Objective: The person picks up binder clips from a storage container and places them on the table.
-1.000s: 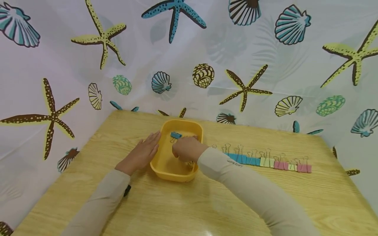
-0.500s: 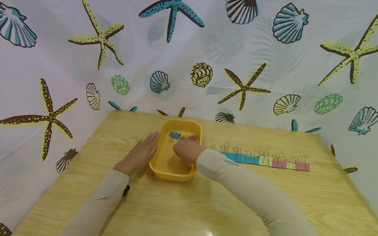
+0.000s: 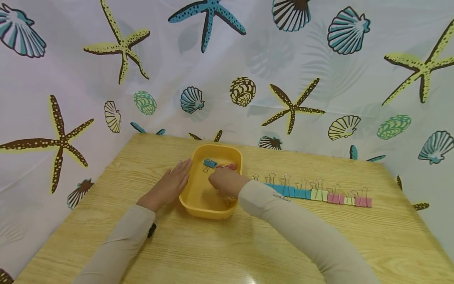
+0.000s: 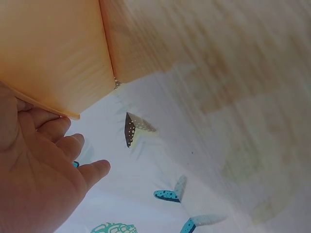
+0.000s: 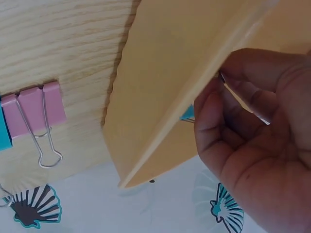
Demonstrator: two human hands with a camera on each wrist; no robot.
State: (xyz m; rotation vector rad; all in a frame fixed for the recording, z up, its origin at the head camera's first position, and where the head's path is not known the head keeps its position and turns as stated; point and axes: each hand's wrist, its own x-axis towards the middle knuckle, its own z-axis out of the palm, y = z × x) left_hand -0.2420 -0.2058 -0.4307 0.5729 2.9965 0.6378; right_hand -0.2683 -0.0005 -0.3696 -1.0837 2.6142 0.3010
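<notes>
Left hand (image 3: 168, 185): fingers extended, touching yellow tray (image 3: 207, 213) | right hand (image 3: 227, 181): curled inside tray, cannot tell whether gripping | just beyond it: blue clip (image 3: 210, 163), pink clips (image 3: 231, 166) | rightward: clip row (image 3: 320, 195)

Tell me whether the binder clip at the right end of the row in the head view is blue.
No, the end clip is pink, beside a smaller pale yellow-green clip.
</notes>
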